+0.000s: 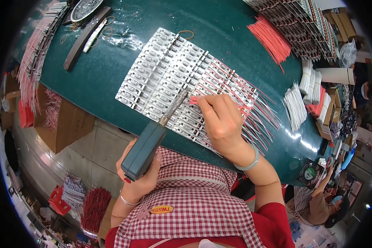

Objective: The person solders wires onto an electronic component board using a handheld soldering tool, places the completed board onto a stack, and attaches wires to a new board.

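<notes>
Two hands: left hand gripping soldering iron, right hand pinching red wire

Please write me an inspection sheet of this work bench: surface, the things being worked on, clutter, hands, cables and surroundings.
Surface: dark green table, glossy.
Job's things: soldering iron with grey-green handle, tip at the rows of small silver parts; red and white wires lie across the rows.
Clutter: rubber bands, metal dish, dark bar.
Hands: left hand grips the iron; right hand pinches a wire at the rows.
Cables: loose red wire bundle, white wire bundles; iron's cord not seen.
Surroundings: cardboard boxes, small fan, another person seated.
</notes>
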### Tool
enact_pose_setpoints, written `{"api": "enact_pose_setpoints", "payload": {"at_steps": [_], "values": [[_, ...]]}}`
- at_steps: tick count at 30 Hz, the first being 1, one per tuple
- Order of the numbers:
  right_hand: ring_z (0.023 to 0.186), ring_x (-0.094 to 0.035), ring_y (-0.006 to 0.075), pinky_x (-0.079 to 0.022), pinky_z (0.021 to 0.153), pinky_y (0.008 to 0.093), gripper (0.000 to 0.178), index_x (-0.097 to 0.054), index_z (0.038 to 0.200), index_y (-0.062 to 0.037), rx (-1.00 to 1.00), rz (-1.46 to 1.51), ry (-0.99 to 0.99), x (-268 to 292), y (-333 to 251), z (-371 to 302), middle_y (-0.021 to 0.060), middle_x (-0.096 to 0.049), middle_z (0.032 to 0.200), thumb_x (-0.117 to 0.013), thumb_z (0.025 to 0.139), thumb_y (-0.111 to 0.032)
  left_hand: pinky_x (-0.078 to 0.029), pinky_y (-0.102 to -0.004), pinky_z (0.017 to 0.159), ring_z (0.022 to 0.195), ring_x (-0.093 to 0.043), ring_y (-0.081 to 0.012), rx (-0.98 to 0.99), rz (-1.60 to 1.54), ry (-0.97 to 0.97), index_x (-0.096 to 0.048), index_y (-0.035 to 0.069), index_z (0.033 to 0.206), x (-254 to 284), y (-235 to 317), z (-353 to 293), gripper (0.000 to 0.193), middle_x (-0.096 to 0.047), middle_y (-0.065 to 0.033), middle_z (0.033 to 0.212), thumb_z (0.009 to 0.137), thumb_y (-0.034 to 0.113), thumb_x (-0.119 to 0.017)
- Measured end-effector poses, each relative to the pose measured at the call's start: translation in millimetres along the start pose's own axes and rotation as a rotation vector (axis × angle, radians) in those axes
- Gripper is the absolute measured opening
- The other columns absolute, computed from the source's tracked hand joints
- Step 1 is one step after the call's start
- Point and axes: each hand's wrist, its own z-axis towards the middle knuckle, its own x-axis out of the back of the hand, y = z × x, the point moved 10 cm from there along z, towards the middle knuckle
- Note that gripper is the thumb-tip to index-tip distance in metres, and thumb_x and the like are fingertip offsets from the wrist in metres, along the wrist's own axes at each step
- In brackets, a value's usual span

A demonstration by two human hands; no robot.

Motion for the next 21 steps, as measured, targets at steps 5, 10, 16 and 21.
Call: {"api": "enact_pose_setpoints", "payload": {"at_steps": [5, 10, 16, 21], "values": [[0.08, -0.058, 0.0249, -0.05, 0.064, 0.0341, 0.033, -0.067, 0.101, 0.0064, -0.006, 0.015, -0.035, -6.7, 0.1, -3.4, 0.011, -0.062, 0.093, -0.065, 0.07, -0.001, -0.056, -0.0317, 0.072, 0.081, -0.07, -0.0257, -0.024, 0.041, -0.028, -0.07, -0.006, 0.1, -2.2, -2.0, -3.5, 0.024, -0.07, -0.0161, 0.098, 0.077, -0.004, -0.073], [0.08, -0.058, 0.025, -0.05, 0.064, 0.0339, 0.032, -0.067, 0.101, 0.0069, -0.006, 0.006, -0.057, -7.3, -1.0, -2.1, 0.0113, -0.061, 0.093, -0.065, 0.07, -0.001, -0.056, -0.033, 0.073, 0.082, -0.07, -0.0282, -0.021, 0.056, -0.044, -0.07, -0.006, 0.098, -2.9, -1.7, -3.8, 0.023, -0.069, -0.0173, 0.097, 0.075, -0.005, -0.073], [0.079, -0.058, 0.0248, -0.049, 0.064, 0.0339, 0.031, -0.067, 0.101, 0.0073, -0.01, -0.008, -0.061, -7.7, -2.3, -0.4, 0.0115, -0.061, 0.092, -0.065, 0.071, 0.0, -0.055, -0.0311, 0.068, 0.076, -0.069, -0.0264, -0.048, 0.096, -0.063, -0.068, -0.007, 0.096, -4.5, 0.6, -3.7, 0.022, -0.068, -0.0173, 0.095, 0.075, -0.006, -0.073], [0.08, -0.057, 0.0249, -0.05, 0.064, 0.0339, 0.029, -0.067, 0.1, 0.0078, -0.008, -0.015, -0.071, -6.9, -4.5, 1.6, 0.0118, -0.06, 0.091, -0.065, 0.072, 0.001, -0.054, -0.0301, 0.066, 0.074, -0.068, -0.0254, -0.056, 0.106, -0.06, -0.068, -0.007, 0.095, -4.9, 1.5, -4.5, 0.021, -0.068, -0.0168, 0.094, 0.075, -0.006, -0.073]]}}
